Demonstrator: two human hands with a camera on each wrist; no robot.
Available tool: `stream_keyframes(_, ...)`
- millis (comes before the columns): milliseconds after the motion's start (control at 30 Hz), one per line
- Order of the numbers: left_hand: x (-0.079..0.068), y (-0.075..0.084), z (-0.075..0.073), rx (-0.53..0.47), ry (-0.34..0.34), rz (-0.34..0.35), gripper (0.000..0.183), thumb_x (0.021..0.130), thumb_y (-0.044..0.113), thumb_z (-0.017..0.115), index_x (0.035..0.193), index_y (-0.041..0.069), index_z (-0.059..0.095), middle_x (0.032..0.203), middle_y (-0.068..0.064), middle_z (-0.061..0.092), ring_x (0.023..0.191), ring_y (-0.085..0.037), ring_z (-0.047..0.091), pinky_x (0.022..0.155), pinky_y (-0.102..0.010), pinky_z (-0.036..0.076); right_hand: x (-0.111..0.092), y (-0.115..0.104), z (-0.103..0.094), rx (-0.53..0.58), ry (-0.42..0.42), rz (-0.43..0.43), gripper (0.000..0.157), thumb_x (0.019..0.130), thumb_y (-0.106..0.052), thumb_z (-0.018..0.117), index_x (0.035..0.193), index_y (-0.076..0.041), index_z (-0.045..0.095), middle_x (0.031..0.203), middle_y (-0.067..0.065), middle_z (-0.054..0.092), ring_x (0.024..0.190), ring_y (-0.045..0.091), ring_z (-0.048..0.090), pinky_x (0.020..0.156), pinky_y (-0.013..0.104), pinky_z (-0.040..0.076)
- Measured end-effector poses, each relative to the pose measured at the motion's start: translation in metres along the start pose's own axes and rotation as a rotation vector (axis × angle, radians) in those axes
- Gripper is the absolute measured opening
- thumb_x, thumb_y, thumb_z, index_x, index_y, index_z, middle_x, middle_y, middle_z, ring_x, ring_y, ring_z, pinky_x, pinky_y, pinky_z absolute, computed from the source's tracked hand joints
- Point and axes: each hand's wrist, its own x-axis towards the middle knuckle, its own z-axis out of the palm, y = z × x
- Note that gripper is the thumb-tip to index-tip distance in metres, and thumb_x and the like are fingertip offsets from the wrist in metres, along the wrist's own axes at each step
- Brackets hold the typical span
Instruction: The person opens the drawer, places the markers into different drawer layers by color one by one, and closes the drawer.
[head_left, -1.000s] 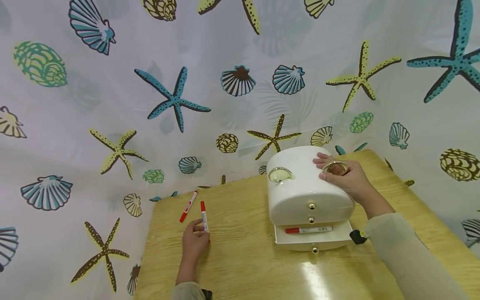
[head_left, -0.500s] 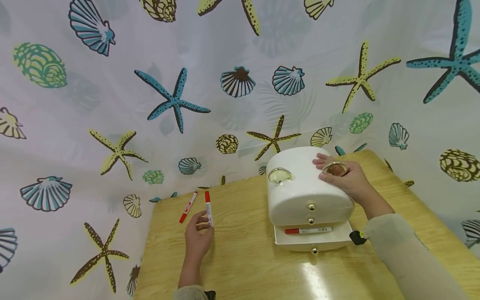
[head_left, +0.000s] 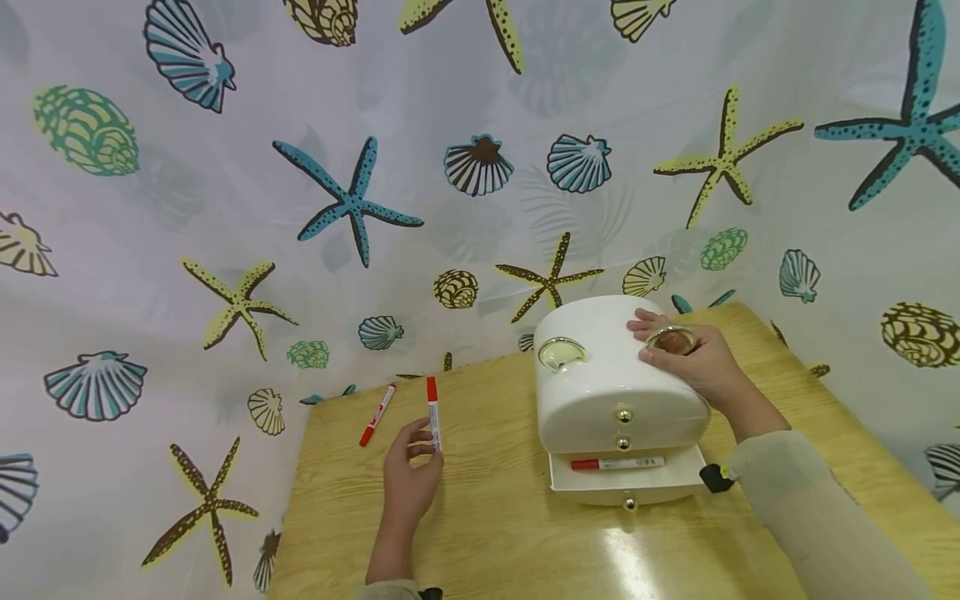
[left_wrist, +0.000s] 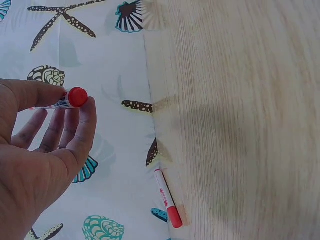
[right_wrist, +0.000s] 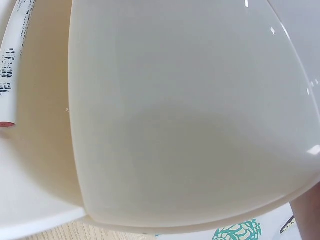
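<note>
My left hand [head_left: 412, 479] pinches a white marker with a red cap [head_left: 433, 408] between thumb and fingers, held upright above the table. The left wrist view looks at that marker's red end [left_wrist: 77, 97] past the thumb. My right hand [head_left: 701, 354] rests on the top right of a rounded white drawer box [head_left: 600, 375], with fingers and thumb spread on either side of a gold-rimmed oval [head_left: 671, 339]. The box's bottom drawer [head_left: 562, 479] stands pulled out, and another red-capped marker [head_left: 618, 462] lies inside it. The right wrist view shows mostly the box's smooth wall [right_wrist: 190, 110].
A further red and white marker [head_left: 377, 415] lies on the wooden table [head_left: 480, 533] near its back left. Gold knobs [head_left: 623, 415] sit on the drawer fronts. A curtain [head_left: 420, 108] printed with shells and starfish hangs behind the table and along its sides.
My left hand has lifted the marker and carried it to the right, a little farther from the marker lying on the table. The right hand and the box have stayed put.
</note>
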Motion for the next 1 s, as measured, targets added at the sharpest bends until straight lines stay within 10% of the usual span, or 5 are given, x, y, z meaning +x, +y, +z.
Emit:
stream_keyframes(367, -0.019, 0.041, 0.010, -0.021, -0.048, 0.041, 0.048, 0.089, -0.006, 0.063, 0.133, 0.012, 0.057, 0.120, -0.017, 0.057, 0.108, -0.035, 0.061, 0.076, -0.029, 0.058, 0.000, 0.000, 0.000, -0.008, -0.008, -0.008, 0.043, 0.086, -0.020, 0.077, 0.126, -0.007, 0.067, 0.136, -0.002, 0.062, 0.141, 0.003, 0.038, 0.121, 0.056, 0.013)
stream_keyframes(567, -0.016, 0.033, 0.017, -0.034, -0.062, 0.074, 0.050, 0.090, -0.004, 0.063, 0.132, 0.023, 0.057, 0.120, -0.009, 0.056, 0.108, -0.029, 0.060, 0.078, -0.032, 0.058, 0.001, 0.001, 0.000, -0.006, 0.008, -0.009, 0.041, 0.085, -0.021, 0.078, 0.122, -0.005, 0.068, 0.134, -0.002, 0.064, 0.140, 0.003, 0.041, 0.123, 0.041, 0.021)
stream_keyframes(800, -0.014, 0.032, 0.025, -0.036, -0.062, 0.114, 0.050, 0.091, -0.004, 0.063, 0.132, 0.024, 0.057, 0.121, -0.008, 0.056, 0.109, -0.029, 0.060, 0.079, -0.029, 0.058, 0.001, 0.001, 0.001, -0.002, 0.005, -0.001, 0.042, 0.085, -0.021, 0.077, 0.123, -0.005, 0.068, 0.136, -0.003, 0.062, 0.140, 0.002, 0.040, 0.122, 0.054, 0.015)
stream_keyframes(1000, -0.018, 0.038, 0.030, -0.027, -0.064, 0.148, 0.050, 0.090, -0.002, 0.065, 0.131, 0.025, 0.058, 0.120, -0.006, 0.059, 0.108, -0.026, 0.061, 0.080, -0.029, 0.058, 0.000, -0.001, 0.001, -0.001, 0.006, -0.023, 0.039, 0.086, -0.019, 0.076, 0.121, -0.002, 0.068, 0.134, 0.001, 0.064, 0.140, 0.005, 0.041, 0.120, 0.029, 0.026)
